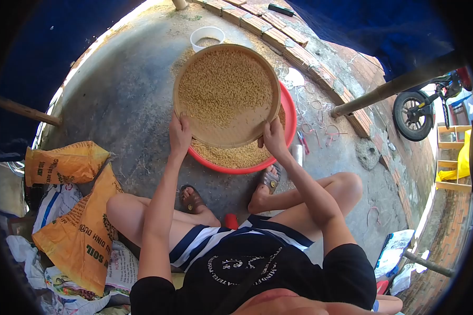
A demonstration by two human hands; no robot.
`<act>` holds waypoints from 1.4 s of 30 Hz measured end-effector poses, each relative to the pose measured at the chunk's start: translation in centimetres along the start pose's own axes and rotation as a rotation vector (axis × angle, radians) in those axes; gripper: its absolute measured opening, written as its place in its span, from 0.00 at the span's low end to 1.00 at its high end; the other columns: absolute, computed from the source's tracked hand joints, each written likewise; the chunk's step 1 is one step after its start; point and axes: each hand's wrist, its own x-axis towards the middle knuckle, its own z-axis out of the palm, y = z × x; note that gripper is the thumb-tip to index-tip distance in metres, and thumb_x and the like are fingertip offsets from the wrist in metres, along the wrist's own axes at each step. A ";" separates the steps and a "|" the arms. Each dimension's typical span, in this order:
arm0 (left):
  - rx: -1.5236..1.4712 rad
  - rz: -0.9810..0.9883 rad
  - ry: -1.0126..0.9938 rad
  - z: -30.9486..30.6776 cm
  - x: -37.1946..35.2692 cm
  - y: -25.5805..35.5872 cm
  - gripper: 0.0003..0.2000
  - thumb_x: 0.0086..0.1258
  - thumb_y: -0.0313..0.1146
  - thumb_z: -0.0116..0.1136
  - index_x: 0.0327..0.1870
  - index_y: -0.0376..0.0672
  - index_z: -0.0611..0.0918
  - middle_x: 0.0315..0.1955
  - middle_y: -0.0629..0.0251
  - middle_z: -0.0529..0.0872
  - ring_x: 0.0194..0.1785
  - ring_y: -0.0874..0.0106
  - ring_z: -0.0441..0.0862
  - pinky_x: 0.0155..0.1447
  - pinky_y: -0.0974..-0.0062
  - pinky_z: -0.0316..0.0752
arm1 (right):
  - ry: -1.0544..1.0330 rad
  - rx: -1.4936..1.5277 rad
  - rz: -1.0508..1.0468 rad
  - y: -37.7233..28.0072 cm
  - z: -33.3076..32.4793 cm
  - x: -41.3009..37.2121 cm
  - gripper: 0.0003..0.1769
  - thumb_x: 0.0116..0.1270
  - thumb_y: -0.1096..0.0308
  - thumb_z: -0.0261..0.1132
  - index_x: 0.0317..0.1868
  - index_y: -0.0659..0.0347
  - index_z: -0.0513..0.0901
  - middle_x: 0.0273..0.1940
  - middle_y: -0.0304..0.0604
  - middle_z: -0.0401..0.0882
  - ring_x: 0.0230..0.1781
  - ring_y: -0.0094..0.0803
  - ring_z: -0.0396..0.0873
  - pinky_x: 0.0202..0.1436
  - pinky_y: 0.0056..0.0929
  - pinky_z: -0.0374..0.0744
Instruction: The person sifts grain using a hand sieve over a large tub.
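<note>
A round, shallow winnowing basket (227, 137) is held up in front of me, tilted, with a layer of light-brown grain (223, 84) over most of it. The near part of its floor is bare. My left hand (181, 135) grips the near left rim, and my right hand (274, 138) grips the near right rim. Below the basket sits a wide red basin (236, 170), partly covered by it, with more grain (231, 156) inside. Beyond the basket stands a white bucket (207, 32) with some material at its bottom.
Orange sacks (86, 236) and white bags (26, 257) lie at left. A metal can (298, 153) stands right of the basin, near scattered ties (332, 135). A brick row (310, 63) and a wooden pole (399, 81) are at right, with a motorbike wheel (414, 115) beyond.
</note>
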 end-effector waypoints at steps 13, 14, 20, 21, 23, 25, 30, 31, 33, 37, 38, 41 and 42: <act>0.002 -0.744 -0.325 0.6 -3.5 -2.7 0.11 0.65 0.31 0.35 0.35 0.32 0.70 0.16 0.61 0.74 0.09 0.72 0.70 0.10 0.77 0.63 | -0.195 -0.136 0.517 5.8 -1.4 1.3 0.09 0.61 0.70 0.43 0.31 0.67 0.66 0.13 0.41 0.67 0.08 0.26 0.67 0.11 0.23 0.65; 0.001 -0.740 -0.325 0.4 -2.9 -2.5 0.11 0.65 0.31 0.35 0.35 0.32 0.70 0.16 0.61 0.74 0.09 0.72 0.70 0.10 0.77 0.63 | -0.172 -0.091 0.386 4.5 -1.3 1.3 0.09 0.61 0.70 0.43 0.32 0.67 0.66 0.13 0.41 0.67 0.08 0.26 0.67 0.11 0.23 0.66; -0.056 -0.142 -0.045 -0.9 -0.2 2.9 0.12 0.63 0.28 0.39 0.42 0.29 0.69 0.21 0.55 0.77 0.26 0.64 0.78 0.29 0.69 0.71 | -0.029 0.053 0.042 1.9 -0.2 1.4 0.09 0.62 0.70 0.42 0.35 0.68 0.66 0.14 0.42 0.68 0.07 0.26 0.67 0.10 0.24 0.64; -0.049 -0.353 -0.134 -0.8 -0.5 2.2 0.12 0.63 0.29 0.39 0.42 0.29 0.69 0.21 0.54 0.77 0.26 0.64 0.78 0.30 0.69 0.71 | -0.040 0.093 0.056 2.8 -0.1 1.4 0.09 0.61 0.70 0.42 0.35 0.68 0.66 0.14 0.42 0.68 0.07 0.27 0.67 0.09 0.25 0.64; -0.041 -0.565 -0.218 -0.1 -2.5 -2.0 0.12 0.63 0.30 0.39 0.41 0.29 0.70 0.20 0.54 0.76 0.27 0.64 0.79 0.30 0.69 0.71 | -0.078 0.002 0.180 5.1 -0.3 1.0 0.10 0.61 0.70 0.42 0.34 0.68 0.66 0.13 0.42 0.68 0.07 0.27 0.67 0.09 0.25 0.64; 0.185 -0.494 -0.295 1.8 -5.6 -9.4 0.12 0.63 0.31 0.38 0.37 0.29 0.71 0.20 0.54 0.77 0.15 0.68 0.76 0.16 0.73 0.68 | -0.101 -0.088 0.296 6.0 -0.8 1.2 0.10 0.61 0.70 0.42 0.33 0.68 0.66 0.13 0.42 0.68 0.07 0.27 0.67 0.09 0.25 0.64; 0.108 -0.716 -0.344 0.3 -3.0 -0.4 0.12 0.63 0.30 0.38 0.37 0.28 0.70 0.19 0.54 0.76 0.17 0.66 0.77 0.19 0.71 0.70 | -0.148 -0.112 0.434 6.0 -1.4 1.0 0.12 0.61 0.68 0.43 0.29 0.68 0.68 0.10 0.41 0.67 0.07 0.26 0.66 0.11 0.24 0.64; 0.187 -0.558 -0.273 0.0 -2.3 0.6 0.12 0.63 0.30 0.38 0.38 0.28 0.69 0.18 0.54 0.76 0.18 0.65 0.77 0.20 0.70 0.70 | -0.150 -0.143 0.332 5.0 -1.3 1.2 0.10 0.61 0.70 0.43 0.33 0.69 0.66 0.11 0.41 0.67 0.06 0.27 0.66 0.10 0.26 0.65; 0.096 -0.289 -0.132 -0.2 -1.0 2.3 0.12 0.63 0.29 0.37 0.39 0.27 0.68 0.17 0.54 0.76 0.19 0.65 0.77 0.22 0.70 0.71 | -0.103 -0.086 0.199 2.2 -1.0 0.9 0.09 0.61 0.71 0.43 0.34 0.69 0.66 0.11 0.41 0.67 0.07 0.27 0.67 0.10 0.26 0.66; 0.021 -0.180 -0.089 -0.8 -0.3 2.2 0.11 0.63 0.26 0.36 0.41 0.27 0.65 0.19 0.51 0.76 0.25 0.63 0.78 0.27 0.69 0.71 | -0.033 -0.020 -0.016 0.9 -0.5 0.6 0.10 0.60 0.72 0.44 0.40 0.70 0.62 0.13 0.43 0.69 0.07 0.27 0.68 0.10 0.25 0.67; 0.020 -0.190 -0.091 -0.6 -0.6 1.9 0.11 0.63 0.26 0.36 0.41 0.27 0.65 0.19 0.51 0.76 0.25 0.63 0.78 0.27 0.69 0.71 | -0.035 -0.024 -0.007 1.8 -0.6 0.7 0.10 0.60 0.72 0.44 0.40 0.70 0.62 0.13 0.43 0.69 0.07 0.27 0.68 0.10 0.25 0.67; 0.007 -0.682 -0.299 0.4 -2.4 -2.3 0.12 0.63 0.28 0.37 0.39 0.26 0.67 0.20 0.51 0.76 0.27 0.62 0.78 0.29 0.67 0.71 | -0.105 -0.090 0.153 4.9 -0.5 1.4 0.09 0.61 0.70 0.43 0.34 0.69 0.65 0.14 0.42 0.69 0.08 0.26 0.68 0.10 0.23 0.64; 0.111 -0.594 -0.302 1.6 -4.6 -7.1 0.12 0.62 0.30 0.38 0.37 0.26 0.69 0.18 0.52 0.76 0.20 0.63 0.76 0.22 0.69 0.69 | -0.149 -0.179 0.267 5.3 -1.0 1.3 0.11 0.60 0.70 0.44 0.28 0.70 0.68 0.11 0.43 0.68 0.07 0.28 0.68 0.10 0.25 0.65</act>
